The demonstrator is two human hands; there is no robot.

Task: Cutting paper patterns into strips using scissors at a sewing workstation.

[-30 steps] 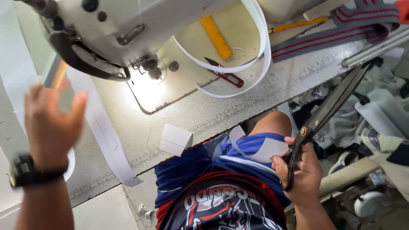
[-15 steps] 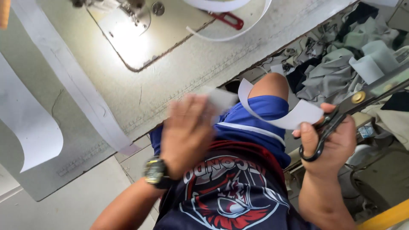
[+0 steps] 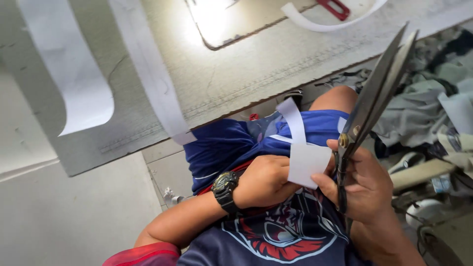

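Left hand (image 3: pixel 266 180) pinching white fabric piece (image 3: pixel 308 162) over lap, narrow strip curling up from it; right hand (image 3: pixel 367 184) wrapped round handles of big scissors (image 3: pixel 377 96), blades nearly closed, pointing up beside piece; grey sewing table (image 3: pixel 256 74) just ahead, pile of cloth scraps (image 3: pixel 433 98) at right

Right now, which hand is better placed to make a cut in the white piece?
The right hand: it already grips the large scissors, blades pointing up and away beside the white piece. The left hand is pinching that piece, so it seems better suited to steadying it.
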